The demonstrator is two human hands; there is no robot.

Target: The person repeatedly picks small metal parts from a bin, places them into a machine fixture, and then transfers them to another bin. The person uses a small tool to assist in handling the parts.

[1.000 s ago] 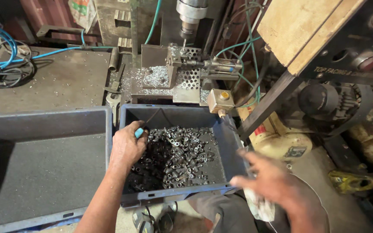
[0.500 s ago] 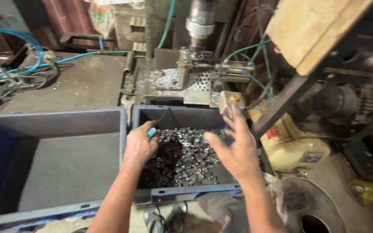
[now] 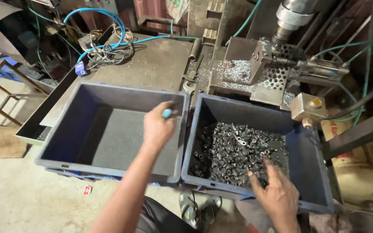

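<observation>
My left hand (image 3: pixel 157 126) hovers over the right side of an empty dark blue bin (image 3: pixel 65 142), closed around a small tool with a round teal-blue end (image 3: pixel 167 113). A second dark blue bin (image 3: pixel 311 190) to the right holds a heap of several small dark metal parts (image 3: pixel 238 151). My right hand (image 3: pixel 275 192) reaches into this bin at its near edge, fingers spread and touching the parts. I cannot tell whether it grips any.
A drill press (image 3: pixel 292 17) with a perforated plate and metal shavings (image 3: pixel 238 71) stands behind the bins. A steel table (image 3: pixel 152 60) carries blue hoses and wires (image 3: pixel 104 47). A small yellow-buttoned box (image 3: pixel 308 107) sits by the right bin. Sandals (image 3: pixel 195 211) show below.
My left hand has moved left out of the parts bin to over the empty bin, still holding the tool. My right hand has dropped into the near side of the parts heap.
</observation>
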